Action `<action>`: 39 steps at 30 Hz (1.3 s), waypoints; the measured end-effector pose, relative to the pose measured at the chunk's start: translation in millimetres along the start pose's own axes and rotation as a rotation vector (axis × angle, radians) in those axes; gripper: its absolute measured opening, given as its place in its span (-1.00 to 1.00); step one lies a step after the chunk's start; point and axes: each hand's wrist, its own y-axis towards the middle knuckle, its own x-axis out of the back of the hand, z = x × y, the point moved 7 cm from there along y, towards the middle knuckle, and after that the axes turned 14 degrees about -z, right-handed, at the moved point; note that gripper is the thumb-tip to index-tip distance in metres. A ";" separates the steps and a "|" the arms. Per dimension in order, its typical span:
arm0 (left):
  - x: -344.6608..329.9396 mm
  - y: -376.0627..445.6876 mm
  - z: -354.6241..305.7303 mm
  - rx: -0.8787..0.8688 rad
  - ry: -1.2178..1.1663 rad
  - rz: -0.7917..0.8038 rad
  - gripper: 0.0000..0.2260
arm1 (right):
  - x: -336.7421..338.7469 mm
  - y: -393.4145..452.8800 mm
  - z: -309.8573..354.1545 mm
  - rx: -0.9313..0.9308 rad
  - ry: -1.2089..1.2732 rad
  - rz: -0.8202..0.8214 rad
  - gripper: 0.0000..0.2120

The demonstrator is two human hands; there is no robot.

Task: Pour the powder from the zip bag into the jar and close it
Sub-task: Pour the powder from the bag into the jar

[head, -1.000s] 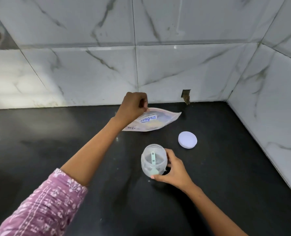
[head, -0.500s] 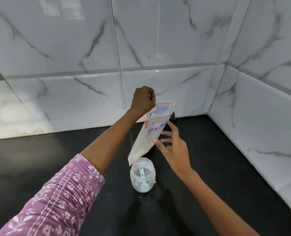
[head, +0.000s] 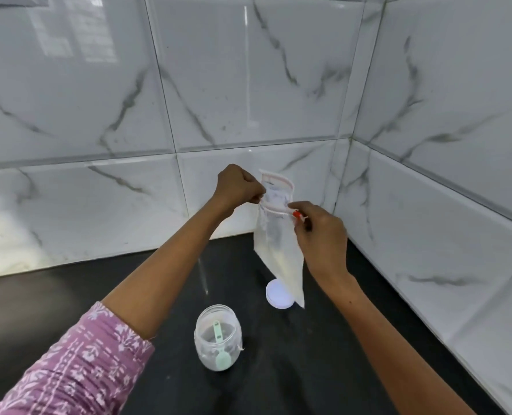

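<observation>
Marble tiles back the counter (head: 308, 369); the bag (head: 278, 244) is pinched at its zip by the left hand (head: 238, 187) and the right hand (head: 320, 232), well above the open jar (head: 218, 336) near the counter's back corner. Powder could be spilled if it is jerked open.

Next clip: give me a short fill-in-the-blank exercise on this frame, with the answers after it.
1. Both hands grip the zip bag near its ____.
2. The jar on the black counter holds a green ____.
3. The white lid lies on the counter, ____ the jar.
Answers: top; scoop; off
</observation>
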 end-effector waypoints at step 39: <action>27.3 -47.7 -1.0 -0.049 -0.338 -0.246 -0.90 | -99.1 -137.6 -125.3 -1.448 0.964 0.516 -0.55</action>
